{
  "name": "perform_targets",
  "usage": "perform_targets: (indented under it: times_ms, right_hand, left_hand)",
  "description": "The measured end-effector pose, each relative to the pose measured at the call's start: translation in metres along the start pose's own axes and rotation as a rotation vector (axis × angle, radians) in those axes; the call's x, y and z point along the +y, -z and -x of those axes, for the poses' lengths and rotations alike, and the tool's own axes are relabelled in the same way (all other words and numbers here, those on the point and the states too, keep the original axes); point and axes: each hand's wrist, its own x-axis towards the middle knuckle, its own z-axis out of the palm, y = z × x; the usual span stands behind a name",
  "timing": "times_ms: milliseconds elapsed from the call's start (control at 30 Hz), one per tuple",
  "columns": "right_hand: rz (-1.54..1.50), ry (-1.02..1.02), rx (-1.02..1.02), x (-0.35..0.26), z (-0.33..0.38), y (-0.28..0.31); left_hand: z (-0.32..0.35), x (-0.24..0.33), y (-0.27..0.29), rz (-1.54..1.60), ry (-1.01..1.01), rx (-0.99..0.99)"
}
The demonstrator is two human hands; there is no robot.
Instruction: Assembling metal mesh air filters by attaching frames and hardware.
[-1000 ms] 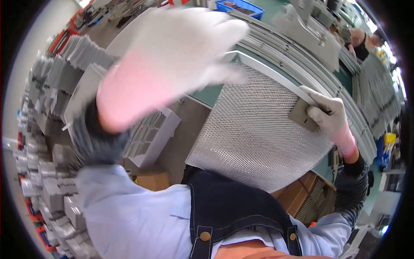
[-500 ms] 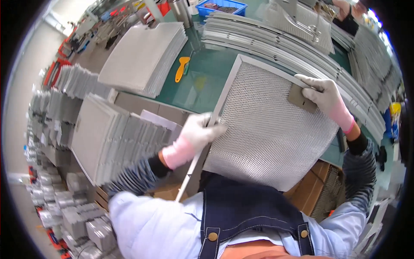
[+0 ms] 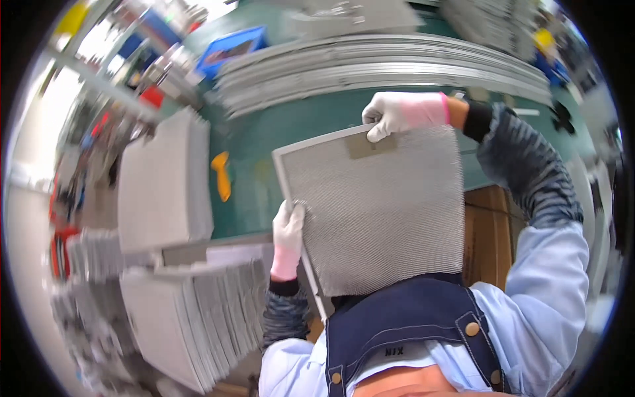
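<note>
A person in a dark blue apron (image 3: pixel 403 308) and pale blue shirt holds a silver mesh sheet (image 3: pixel 390 212) close against the apron; take that sheet as the clock's centre. It tilts slightly, with whitish edging along its top and left sides. The gloved left hand (image 3: pixel 288 233), just below nine o'clock, is clamped on the left edge, where a thin metal strip (image 3: pixel 312 284) runs down past the sheet's lower corner. The gloved right hand (image 3: pixel 397 114), at twelve, grips the top edge, its thumb over a flat gray patch (image 3: pixel 360 147). The two hands are apart. Near four o'clock I see a cardboard box (image 3: pixel 486 235); at eight, a row of gray panels (image 3: pixel 211 324). Beyond, on a green table (image 3: pixel 248 152), a yellow scraper (image 3: pixel 223 177) lies past nine, beside a stack of pale panels (image 3: pixel 159 188). Farther off, long metal bars (image 3: pixel 370 66) span twelve, and a blue bin (image 3: pixel 210 61) sits between ten and eleven.
</note>
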Motion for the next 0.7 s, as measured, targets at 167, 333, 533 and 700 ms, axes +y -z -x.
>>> perform_targets:
  times_ms: [167,333,533,700]
  right_hand:
    - [-0.411,-0.380,0.111,0.056,0.110,0.043]
    - [-0.633,-0.360,0.570,0.089,0.165,-0.029]
    - [-1.213,-0.207,0.595,0.151,0.197,-0.158]
    - [-1.311,-0.225,0.542,0.119,0.225,-0.250]
  left_hand:
    - [-0.013,-0.004,0.000,0.249,0.163,-0.028]
    - [-0.018,0.014,-0.036,0.276,0.150,-0.084]
    - [-0.023,0.013,-0.064,0.264,0.156,-0.108]
    - [-0.028,0.004,-0.059,0.106,0.157,0.016]
